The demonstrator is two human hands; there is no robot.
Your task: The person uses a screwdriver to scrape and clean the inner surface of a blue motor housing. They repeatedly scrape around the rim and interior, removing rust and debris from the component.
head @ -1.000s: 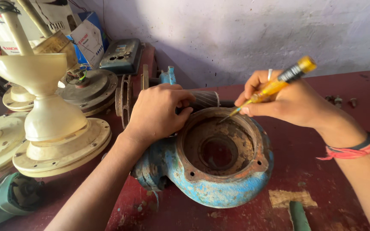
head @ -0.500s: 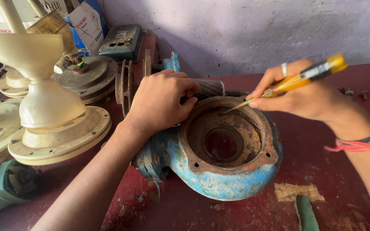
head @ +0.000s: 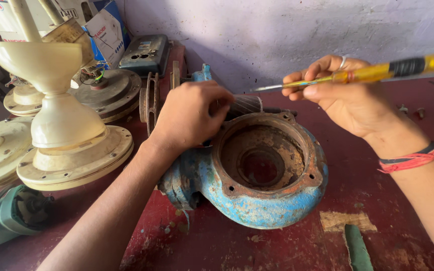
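A rusty blue pump casing [head: 257, 198] with a round open mouth lies on the red workbench [head: 297, 246]. My left hand [head: 189, 115] rests on its back rim, fingers curled by a ribbed grey cylinder [head: 244, 105]. My right hand [head: 345, 98] holds a yellow-handled screwdriver [head: 372, 73] level above the casing, its metal tip pointing left, lifted off the rim. A red and dark wristband sits on my right wrist.
Cream ceiling-fan motors and a cream cup-shaped cover [head: 59, 120] crowd the left side. A dark fan motor [head: 109, 90], a grey box [head: 144, 52] and a cardboard carton stand behind. A green power tool [head: 11, 218] lies at the front left, a green handle [head: 357, 248] at front right.
My right hand has raised the screwdriver from the casing's rim and turned it level. My left hand has stayed on the casing.
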